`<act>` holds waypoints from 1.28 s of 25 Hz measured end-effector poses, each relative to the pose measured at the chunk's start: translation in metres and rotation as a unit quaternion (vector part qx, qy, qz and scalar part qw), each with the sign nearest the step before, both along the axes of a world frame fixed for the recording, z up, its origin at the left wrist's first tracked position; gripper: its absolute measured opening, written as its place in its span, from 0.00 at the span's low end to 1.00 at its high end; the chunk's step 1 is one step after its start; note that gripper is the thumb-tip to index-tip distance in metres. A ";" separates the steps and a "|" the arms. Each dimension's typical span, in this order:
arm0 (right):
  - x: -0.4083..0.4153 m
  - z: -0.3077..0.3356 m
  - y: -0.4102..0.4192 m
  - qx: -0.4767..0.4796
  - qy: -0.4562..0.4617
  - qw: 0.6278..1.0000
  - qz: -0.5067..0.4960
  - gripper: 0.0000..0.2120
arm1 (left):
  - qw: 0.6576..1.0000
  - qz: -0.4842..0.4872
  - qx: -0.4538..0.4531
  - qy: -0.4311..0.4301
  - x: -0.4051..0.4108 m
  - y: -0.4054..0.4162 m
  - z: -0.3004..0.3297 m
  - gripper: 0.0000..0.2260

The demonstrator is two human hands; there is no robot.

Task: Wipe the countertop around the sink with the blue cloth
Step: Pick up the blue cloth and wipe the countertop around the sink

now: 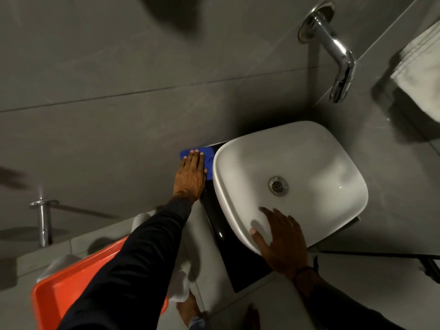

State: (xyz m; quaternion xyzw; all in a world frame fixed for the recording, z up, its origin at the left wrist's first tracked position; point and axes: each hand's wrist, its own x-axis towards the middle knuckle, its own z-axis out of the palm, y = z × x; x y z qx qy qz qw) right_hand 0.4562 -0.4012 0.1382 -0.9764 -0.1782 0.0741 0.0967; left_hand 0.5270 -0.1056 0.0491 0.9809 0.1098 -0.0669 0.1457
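Observation:
A white square basin (307, 160) sits on a narrow black countertop (235, 260) against the grey tiled wall. The blue cloth (209, 158) lies flat on the countertop's far left end, next to the basin's left side. My left hand (190, 175) presses flat on the cloth with fingers stretched out, hiding most of it. My right hand (281, 244) rests spread over the basin's near rim, holding nothing.
A chrome tap (333, 51) juts from the wall above the basin. A white towel (421, 70) hangs at the right. An orange tub (78, 282) stands on the floor at lower left, with a chrome pipe (44, 222) beside it. White cloth (181, 279) lies by the tub.

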 end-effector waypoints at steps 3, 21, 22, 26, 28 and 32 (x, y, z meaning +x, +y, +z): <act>0.000 0.000 0.001 0.009 0.007 1.000 -0.004 0.32 | 0.999 0.027 -0.022 -0.014 -0.018 -0.007 -0.003 0.26; -0.002 0.004 -0.008 0.114 -0.011 0.993 0.038 0.27 | 0.996 0.053 -0.066 0.029 -0.227 -0.227 0.000 0.37; -0.001 0.003 -0.006 0.124 -0.006 0.992 0.037 0.26 | 0.996 0.051 -0.065 0.024 -0.235 -0.237 -0.001 0.36; -0.005 0.012 -0.014 0.189 -0.004 0.981 0.038 0.20 | 0.998 0.023 -0.046 0.030 -0.259 -0.261 0.004 0.36; -0.006 0.017 -0.023 0.254 -0.040 0.966 0.028 0.16 | 0.998 -0.003 -0.050 0.028 -0.259 -0.255 0.002 0.34; -0.044 0.011 -0.067 0.319 -0.129 0.938 0.045 0.08 | 0.998 -0.030 -0.047 -0.022 -0.261 -0.214 0.012 0.36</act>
